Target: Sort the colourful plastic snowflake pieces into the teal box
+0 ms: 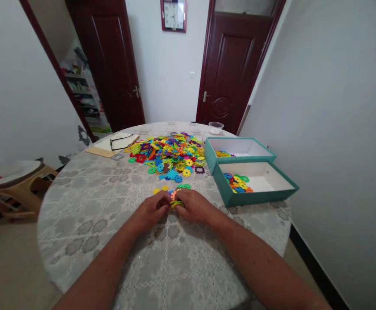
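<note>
Close together over the near middle of the table are my two hands. My right hand (192, 205) is closed around a few yellow-green plastic snowflake discs (176, 203). My left hand (155, 208) has its thumb and fingers curled to a pinch right beside those discs; what it grips, if anything, is too small to make out. Just beyond the fingertips lie yellow discs (160, 189), a green disc (184, 186) and an orange-pink disc (174, 194), partly hidden by my fingers. Farther back spreads a big mixed pile of colourful snowflake discs (171, 150).
At right stand two teal boxes, the nearer box (262, 197) and the farther box (239, 141), both holding some discs. Eyeglasses (120, 142) rest on papers (100, 148) at back left. A clear plastic bowl (216, 125) sits at the far edge. A wooden stool (16, 189) is at left.
</note>
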`<act>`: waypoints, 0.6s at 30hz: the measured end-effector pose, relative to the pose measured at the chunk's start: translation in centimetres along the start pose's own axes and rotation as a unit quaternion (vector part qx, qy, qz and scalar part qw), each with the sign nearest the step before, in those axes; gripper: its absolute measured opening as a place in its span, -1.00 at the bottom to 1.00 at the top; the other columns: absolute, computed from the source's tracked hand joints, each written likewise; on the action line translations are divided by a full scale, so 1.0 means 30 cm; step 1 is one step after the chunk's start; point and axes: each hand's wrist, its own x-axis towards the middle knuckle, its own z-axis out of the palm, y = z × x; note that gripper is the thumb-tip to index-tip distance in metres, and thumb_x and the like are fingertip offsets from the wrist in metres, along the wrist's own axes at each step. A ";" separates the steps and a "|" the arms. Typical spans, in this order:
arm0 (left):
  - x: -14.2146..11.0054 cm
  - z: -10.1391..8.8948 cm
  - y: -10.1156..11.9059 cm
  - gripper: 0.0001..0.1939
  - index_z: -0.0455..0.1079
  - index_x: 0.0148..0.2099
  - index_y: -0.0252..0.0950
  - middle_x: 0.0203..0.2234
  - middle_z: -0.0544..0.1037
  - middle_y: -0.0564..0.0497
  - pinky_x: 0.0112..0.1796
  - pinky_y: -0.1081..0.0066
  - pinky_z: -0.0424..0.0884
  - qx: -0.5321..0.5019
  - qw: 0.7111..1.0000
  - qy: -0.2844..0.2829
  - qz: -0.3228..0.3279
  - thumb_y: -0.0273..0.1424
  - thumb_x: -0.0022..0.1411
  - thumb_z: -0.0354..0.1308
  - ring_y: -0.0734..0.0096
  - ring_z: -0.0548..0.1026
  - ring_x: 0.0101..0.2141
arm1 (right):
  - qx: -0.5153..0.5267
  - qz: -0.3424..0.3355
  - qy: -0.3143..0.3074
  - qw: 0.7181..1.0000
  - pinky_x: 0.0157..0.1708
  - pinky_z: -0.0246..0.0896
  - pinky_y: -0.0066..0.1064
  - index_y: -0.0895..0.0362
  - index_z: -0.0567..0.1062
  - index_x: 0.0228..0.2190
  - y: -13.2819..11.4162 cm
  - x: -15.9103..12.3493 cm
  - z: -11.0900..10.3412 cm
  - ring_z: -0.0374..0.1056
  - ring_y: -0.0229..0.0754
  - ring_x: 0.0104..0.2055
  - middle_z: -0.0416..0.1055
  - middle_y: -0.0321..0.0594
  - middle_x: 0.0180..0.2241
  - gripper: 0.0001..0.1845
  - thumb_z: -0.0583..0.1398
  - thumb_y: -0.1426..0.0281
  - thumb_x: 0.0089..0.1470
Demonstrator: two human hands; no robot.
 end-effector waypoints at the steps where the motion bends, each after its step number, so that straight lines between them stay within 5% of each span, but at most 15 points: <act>1: 0.000 -0.001 -0.002 -0.83 0.43 -0.09 -0.14 -0.23 0.64 -0.01 -0.10 0.19 0.56 -0.001 1.000 0.010 -0.004 -0.28 0.31 0.09 0.26 0.57 -0.21 | -0.012 0.003 0.007 1.000 -0.13 0.16 -0.37 0.10 0.47 -0.22 0.001 -0.001 -0.012 0.33 -0.12 -0.14 0.47 -0.18 -0.20 -0.92 0.23 0.43 0.20; 7: 0.004 -0.031 -0.036 -0.80 0.45 -0.14 -0.19 -0.22 0.63 -0.03 -0.12 0.19 0.53 0.122 0.976 0.179 -0.025 -0.23 0.34 0.07 0.23 0.56 -0.25 | -0.069 0.067 0.189 0.977 -0.09 0.20 -0.30 0.09 0.44 -0.19 0.015 -0.039 -0.190 0.34 -0.06 -0.13 0.46 -0.12 -0.19 -0.91 0.17 0.36 0.28; 11: 0.009 -0.037 -0.075 -0.80 0.46 -0.08 -0.20 -0.13 0.61 -0.08 -0.07 0.21 0.51 0.185 0.957 0.225 -0.007 -0.28 0.32 0.09 0.18 0.55 -0.13 | -0.196 0.207 0.324 0.902 -0.03 0.18 -0.18 0.12 0.46 -0.20 0.111 -0.117 -0.329 0.31 0.06 -0.09 0.45 0.01 -0.19 -0.87 0.14 0.36 0.27; 15: 0.017 -0.019 -0.096 -0.81 0.47 -0.05 -0.23 -0.10 0.60 -0.12 0.06 0.17 0.44 0.222 0.956 0.192 0.031 -0.32 0.35 0.11 0.15 0.52 -0.02 | -0.287 0.332 0.255 0.862 -0.09 0.20 -0.16 0.18 0.51 -0.18 0.244 -0.186 -0.373 0.36 0.10 -0.10 0.48 0.09 -0.20 -0.81 0.17 0.34 0.25; 18: 0.021 -0.007 -0.100 -0.81 0.49 -0.04 -0.26 -0.13 0.60 -0.12 0.05 0.17 0.41 0.236 0.956 0.162 0.059 -0.33 0.36 0.16 0.15 0.51 -0.06 | -0.300 0.361 0.242 0.849 -0.13 0.21 -0.15 0.19 0.54 -0.15 0.282 -0.201 -0.372 0.38 0.13 -0.10 0.50 0.12 -0.17 -0.76 0.19 0.30 0.24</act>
